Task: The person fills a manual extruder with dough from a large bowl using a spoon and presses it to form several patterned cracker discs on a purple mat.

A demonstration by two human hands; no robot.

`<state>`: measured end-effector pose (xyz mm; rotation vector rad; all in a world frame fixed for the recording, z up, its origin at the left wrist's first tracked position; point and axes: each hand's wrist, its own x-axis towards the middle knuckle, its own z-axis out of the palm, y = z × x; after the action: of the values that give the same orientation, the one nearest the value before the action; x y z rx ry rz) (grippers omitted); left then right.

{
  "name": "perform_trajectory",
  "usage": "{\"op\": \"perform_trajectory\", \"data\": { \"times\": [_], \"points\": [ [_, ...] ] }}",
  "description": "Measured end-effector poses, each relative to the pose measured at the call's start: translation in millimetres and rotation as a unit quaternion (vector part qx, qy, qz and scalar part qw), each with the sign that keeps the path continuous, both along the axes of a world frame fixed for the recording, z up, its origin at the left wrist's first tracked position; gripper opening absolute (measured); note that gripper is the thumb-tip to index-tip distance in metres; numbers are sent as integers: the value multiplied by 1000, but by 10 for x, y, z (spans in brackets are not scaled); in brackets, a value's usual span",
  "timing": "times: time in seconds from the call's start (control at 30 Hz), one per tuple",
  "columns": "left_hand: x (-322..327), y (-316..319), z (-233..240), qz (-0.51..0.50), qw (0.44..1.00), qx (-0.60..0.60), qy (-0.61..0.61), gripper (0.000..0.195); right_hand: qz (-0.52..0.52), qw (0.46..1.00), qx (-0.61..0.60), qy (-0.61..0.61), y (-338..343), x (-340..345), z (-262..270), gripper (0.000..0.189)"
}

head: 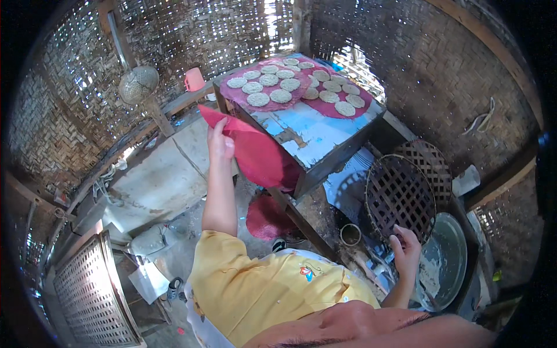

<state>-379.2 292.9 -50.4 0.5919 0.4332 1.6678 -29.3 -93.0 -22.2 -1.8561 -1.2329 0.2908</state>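
Note:
My left hand grips the edge of a red, roughly round sheet that hangs beside the left side of a worn table. On the table lie two more reddish sheets, a left one and a right one, both bearing several pale round flat cakes. At the right, my right hand is at the lower rim of a round open-weave bamboo tray, fingers curled; whether they grip the rim I cannot tell. A second woven tray stands behind it.
A large basin with pale residue sits below the right hand. Another red round piece is low under the table's near side. A pink mug and a hanging perforated ladle are at the left wall. Woven racks lean lower left.

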Motion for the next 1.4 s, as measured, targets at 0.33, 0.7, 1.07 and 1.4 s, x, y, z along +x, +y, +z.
{"op": "perform_trajectory", "data": {
  "times": [0.33,0.7,1.07,1.4],
  "points": [
    [1917,-1429,784,-246,952,144,112,61,71,954,133,-258,844,-465,492,82],
    [1753,-1833,271,-632,682,227,290,45,-197,975,97,-35,751,1172,155,50],
    [1977,-2265,-1855,-468,421,403,664,36,-320,947,-34,22,185,1869,-765,55],
    [2283,-2523,-2254,-357,349,463,732,39,-354,934,-47,-13,-128,1973,-913,73]
  ]
}}
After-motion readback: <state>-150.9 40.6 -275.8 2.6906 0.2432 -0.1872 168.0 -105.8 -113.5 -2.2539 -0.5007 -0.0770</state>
